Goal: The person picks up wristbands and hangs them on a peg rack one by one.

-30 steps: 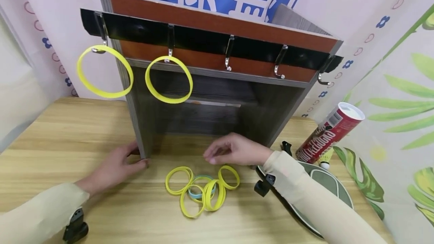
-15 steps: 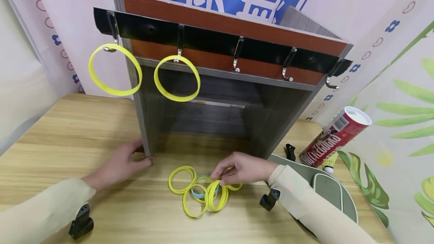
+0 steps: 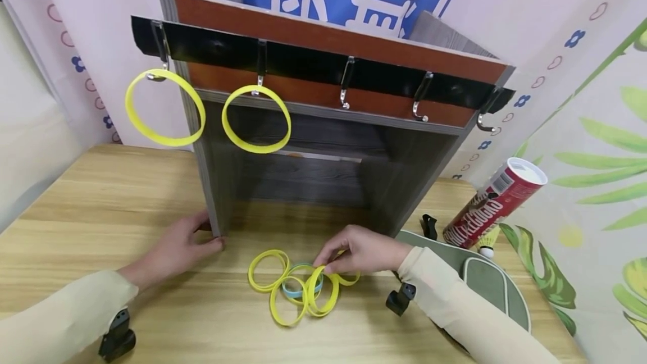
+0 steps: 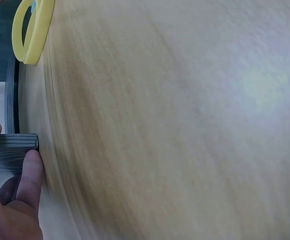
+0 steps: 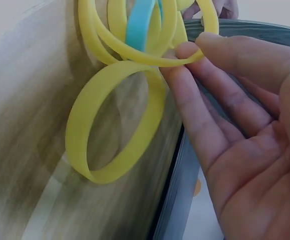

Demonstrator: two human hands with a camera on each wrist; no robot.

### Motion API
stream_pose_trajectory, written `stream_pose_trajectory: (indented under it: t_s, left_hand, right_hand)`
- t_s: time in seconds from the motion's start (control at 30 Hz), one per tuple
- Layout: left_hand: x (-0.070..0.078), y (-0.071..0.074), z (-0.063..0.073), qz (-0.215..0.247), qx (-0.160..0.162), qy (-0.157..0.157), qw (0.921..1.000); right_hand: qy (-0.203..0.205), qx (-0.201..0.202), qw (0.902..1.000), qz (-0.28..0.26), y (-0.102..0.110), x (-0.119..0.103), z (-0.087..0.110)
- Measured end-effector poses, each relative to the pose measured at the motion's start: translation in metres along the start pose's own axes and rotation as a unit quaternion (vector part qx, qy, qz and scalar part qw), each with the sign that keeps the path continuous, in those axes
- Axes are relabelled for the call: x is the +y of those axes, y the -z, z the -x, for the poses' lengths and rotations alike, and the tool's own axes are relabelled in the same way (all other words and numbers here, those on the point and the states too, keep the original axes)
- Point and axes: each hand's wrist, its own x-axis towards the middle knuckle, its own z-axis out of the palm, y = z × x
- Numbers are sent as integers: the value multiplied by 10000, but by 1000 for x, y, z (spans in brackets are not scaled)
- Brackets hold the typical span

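My right hand (image 3: 366,249) pinches the edge of one yellow ring (image 5: 165,62) between thumb and fingertips, at the pile on the table. Beneath and beside it lie several more yellow rings (image 3: 270,285) and a light blue ring (image 3: 292,292); another yellow ring (image 5: 77,130) rests close to the fingers in the right wrist view. Low on the grey wooden shelf's left side panel (image 3: 209,195), my left hand (image 3: 172,249) grips the board, thumb at its front edge. Two yellow rings hang above, one on the leftmost hook (image 3: 158,76), one on the second hook (image 3: 258,86).
A black hook rail (image 3: 303,63) runs across the shelf's front, with three bare hooks on the right. Behind my right arm lie a green racket cover (image 3: 497,280), a red snack can (image 3: 492,201) and a shuttlecock (image 3: 487,243).
My right hand has come down and forward to the ring pile and taken hold of a yellow ring, lifting its edge slightly. My left hand has stayed on the panel.
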Motion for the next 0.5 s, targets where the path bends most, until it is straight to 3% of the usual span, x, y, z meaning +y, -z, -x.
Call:
stream_pose_trajectory:
  t_s: [0.3, 0.5]
  left_hand:
    - [0, 0, 1, -2, 17, -18, 10000]
    - [1, 0, 1, 35, -12, 25, 10000]
  right_hand:
    - [-9, 58, 9999, -129, 6, 1, 4]
    - [206, 394, 9986, -300, 9, 7, 8]
